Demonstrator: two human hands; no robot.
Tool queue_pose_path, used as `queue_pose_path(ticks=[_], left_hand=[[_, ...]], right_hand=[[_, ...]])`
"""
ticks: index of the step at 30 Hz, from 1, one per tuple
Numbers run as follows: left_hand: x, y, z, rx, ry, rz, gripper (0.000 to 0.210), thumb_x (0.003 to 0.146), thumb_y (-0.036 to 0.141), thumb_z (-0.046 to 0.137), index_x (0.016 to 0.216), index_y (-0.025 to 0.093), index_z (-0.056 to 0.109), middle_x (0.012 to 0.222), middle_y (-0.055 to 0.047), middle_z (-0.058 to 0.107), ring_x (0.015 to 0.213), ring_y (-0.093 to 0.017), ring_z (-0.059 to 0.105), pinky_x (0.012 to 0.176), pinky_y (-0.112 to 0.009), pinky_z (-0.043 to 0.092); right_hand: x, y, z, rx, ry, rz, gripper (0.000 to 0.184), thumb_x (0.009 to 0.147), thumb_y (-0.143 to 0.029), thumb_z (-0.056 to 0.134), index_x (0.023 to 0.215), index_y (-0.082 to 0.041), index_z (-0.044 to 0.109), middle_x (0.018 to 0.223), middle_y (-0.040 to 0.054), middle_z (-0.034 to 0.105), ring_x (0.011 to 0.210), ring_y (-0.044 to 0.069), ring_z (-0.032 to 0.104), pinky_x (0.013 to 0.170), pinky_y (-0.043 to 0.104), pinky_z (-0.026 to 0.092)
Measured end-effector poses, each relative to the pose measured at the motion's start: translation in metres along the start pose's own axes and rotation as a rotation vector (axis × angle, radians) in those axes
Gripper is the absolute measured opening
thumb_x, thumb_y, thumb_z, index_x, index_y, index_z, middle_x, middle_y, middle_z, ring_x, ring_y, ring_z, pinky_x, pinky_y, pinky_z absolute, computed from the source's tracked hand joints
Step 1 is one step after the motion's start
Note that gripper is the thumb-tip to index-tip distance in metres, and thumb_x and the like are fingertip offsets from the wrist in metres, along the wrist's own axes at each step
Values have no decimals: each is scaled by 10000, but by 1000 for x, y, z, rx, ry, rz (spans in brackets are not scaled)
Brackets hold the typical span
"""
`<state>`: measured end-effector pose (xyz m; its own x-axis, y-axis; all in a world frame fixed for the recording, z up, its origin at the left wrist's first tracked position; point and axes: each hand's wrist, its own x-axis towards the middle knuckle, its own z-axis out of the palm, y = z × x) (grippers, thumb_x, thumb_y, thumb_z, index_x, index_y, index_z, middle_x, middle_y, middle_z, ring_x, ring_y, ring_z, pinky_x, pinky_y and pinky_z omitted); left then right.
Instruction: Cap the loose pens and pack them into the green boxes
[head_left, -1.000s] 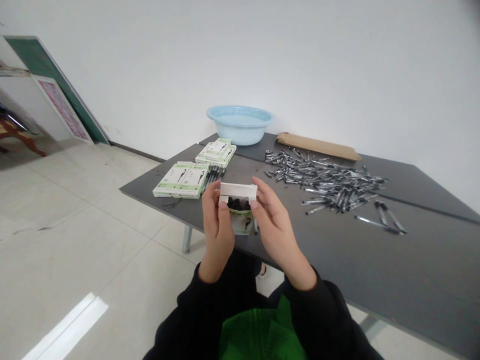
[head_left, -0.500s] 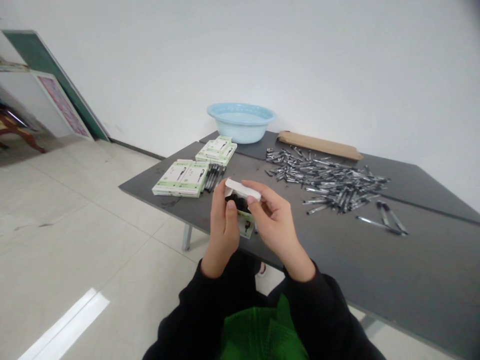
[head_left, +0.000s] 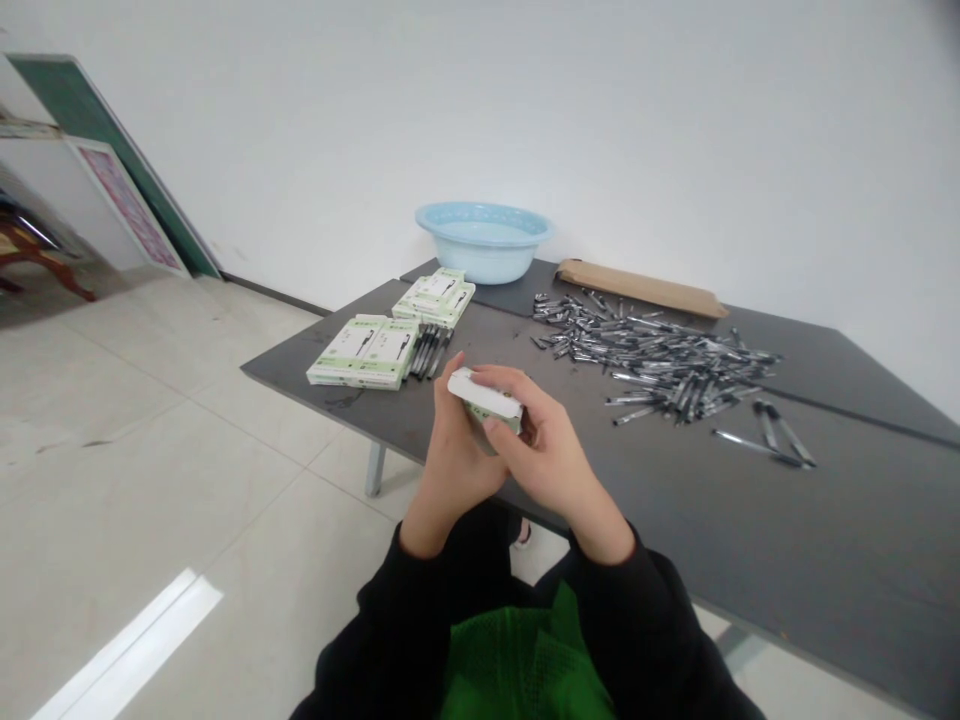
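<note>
Between my two hands, over the table's near edge, is a small white and green pen box (head_left: 491, 402) with its end flap closed. My left hand (head_left: 457, 455) wraps round its left side and underside. From the right, my right hand (head_left: 546, 440) grips it, fingers over the top end and thumb on the near face. Just beyond my left hand several black-capped pens (head_left: 429, 350) lie in a row. Beside them are flat pen boxes (head_left: 364, 352), with another stack of pen boxes (head_left: 435, 298) behind.
A large heap of loose clear pens (head_left: 660, 355) covers the table's middle right, with a few stray pens (head_left: 772, 440) nearer. A light blue basin (head_left: 484, 245) and a long brown cardboard piece (head_left: 641, 288) stand by the wall. The dark table (head_left: 750, 540) ends close to my body.
The box's end was open with black pen ends showing inside; now its flap is folded shut over them. My left thumb has moved off the opening and my right fingers press on the top.
</note>
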<state>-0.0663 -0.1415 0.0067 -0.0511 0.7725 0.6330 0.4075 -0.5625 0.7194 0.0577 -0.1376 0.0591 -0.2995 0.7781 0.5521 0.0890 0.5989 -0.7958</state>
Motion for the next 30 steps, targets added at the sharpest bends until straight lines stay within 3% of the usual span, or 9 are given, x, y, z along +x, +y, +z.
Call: queue_pose_path(ticks=[5,10,19,27,30], left_hand=[[-2,1,7,64,95,-77,971,694,318,777,1486,186,232,1417,-207,444,1279,-334,518,1056,-508,437],[-4,1,12,75,146,-30,807,711,322,759,1386,184,338,1288,-167,537,1215,-315,561,1034,-488,454],[-9,-2,20,149,214,-43,906,737,413,752,1469,187,268,1411,-196,464,1310,-352,482,1074,-527,409],[-12,-4,26,146,339,-19,823,760,406,746,1453,240,335,1319,-140,543,1196,-315,554,1003,-481,460],[-13,-3,26,150,323,-41,809,757,420,752,1433,223,355,1285,-150,548,1171,-326,566,992,-493,467]], right_hand=[[0,-1,0,-91,66,85,246,927,-262,546,1120,-223,693,1110,69,731,996,197,682,906,355,544],[0,-3,-1,-110,60,2,255,927,-212,534,1092,-226,728,1162,66,729,1077,193,675,962,351,532],[-4,-11,-5,-163,180,4,229,871,-159,573,967,-231,768,1096,56,766,1059,198,709,973,355,550],[-3,-15,3,-186,228,18,74,833,-180,629,855,-210,693,991,53,753,935,187,708,861,326,557],[-2,-17,4,-218,229,23,75,833,-174,612,852,-209,675,964,49,734,901,187,691,824,321,548]])
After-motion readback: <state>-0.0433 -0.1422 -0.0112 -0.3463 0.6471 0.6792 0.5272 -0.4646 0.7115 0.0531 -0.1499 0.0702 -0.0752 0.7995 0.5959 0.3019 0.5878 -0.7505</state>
